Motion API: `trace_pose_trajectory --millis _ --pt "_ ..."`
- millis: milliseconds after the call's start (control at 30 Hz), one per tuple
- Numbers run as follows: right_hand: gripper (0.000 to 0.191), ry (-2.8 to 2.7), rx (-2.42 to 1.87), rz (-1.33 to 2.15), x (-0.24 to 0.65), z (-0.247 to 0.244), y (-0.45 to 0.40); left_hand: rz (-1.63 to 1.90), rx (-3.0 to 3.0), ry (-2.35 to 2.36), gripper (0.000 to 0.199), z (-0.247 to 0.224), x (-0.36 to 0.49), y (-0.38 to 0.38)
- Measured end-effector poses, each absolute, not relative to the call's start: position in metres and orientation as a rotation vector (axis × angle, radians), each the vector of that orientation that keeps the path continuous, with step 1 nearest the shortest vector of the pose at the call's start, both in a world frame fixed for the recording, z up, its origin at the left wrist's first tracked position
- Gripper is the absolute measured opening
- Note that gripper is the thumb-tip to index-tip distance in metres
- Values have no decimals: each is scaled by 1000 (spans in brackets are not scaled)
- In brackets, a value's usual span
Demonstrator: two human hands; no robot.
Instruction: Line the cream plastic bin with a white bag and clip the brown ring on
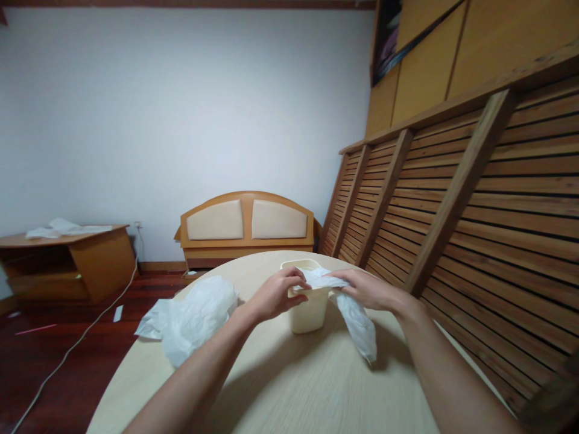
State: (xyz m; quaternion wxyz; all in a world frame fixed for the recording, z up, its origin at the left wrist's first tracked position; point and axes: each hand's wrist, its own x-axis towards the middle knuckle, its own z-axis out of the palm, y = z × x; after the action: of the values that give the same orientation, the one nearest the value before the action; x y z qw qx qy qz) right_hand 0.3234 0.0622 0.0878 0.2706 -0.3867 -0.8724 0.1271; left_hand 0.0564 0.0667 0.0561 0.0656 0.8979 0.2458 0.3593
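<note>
A cream plastic bin (308,316) stands upright on the round table, its mouth facing up. A white plastic bag (359,328) lies partly over the bin's mouth, and its loose length hangs down the right side to the tabletop. My right hand (362,288) is closed on the bag at the bin's right rim. At the left rim is my left hand (283,292), fingers curved, with a gap showing between thumb and fingers; its fingertips are close to the bag's edge. Whether they touch it I cannot tell.
A crumpled heap of white plastic bags (201,313) lies on the left of the pale round table (325,386). Slatted wooden panels (429,199) lean along the right. Behind stand a headboard (247,223) and a low desk (99,259). A cable (85,337) crosses the floor.
</note>
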Motion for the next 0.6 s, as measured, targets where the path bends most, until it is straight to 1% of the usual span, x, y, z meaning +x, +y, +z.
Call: trace_pose_trajectory --millis 100,233,333,467,600 --pt "39 -2327 -1036 409 322 94 59 1129 2702 739 17 55 56 67" --pt "43 -2105 -1069 569 314 99 56 1206 2687 697 15 54 56 67" --pt "38 -1941 -1062 687 309 96 60 1242 2691 683 13 53 57 67" --pt "29 -1714 -980 762 305 95 68 1277 2726 684 12 50 58 68" --pt "27 -1435 -886 829 300 103 64 1355 2798 717 15 42 58 72"
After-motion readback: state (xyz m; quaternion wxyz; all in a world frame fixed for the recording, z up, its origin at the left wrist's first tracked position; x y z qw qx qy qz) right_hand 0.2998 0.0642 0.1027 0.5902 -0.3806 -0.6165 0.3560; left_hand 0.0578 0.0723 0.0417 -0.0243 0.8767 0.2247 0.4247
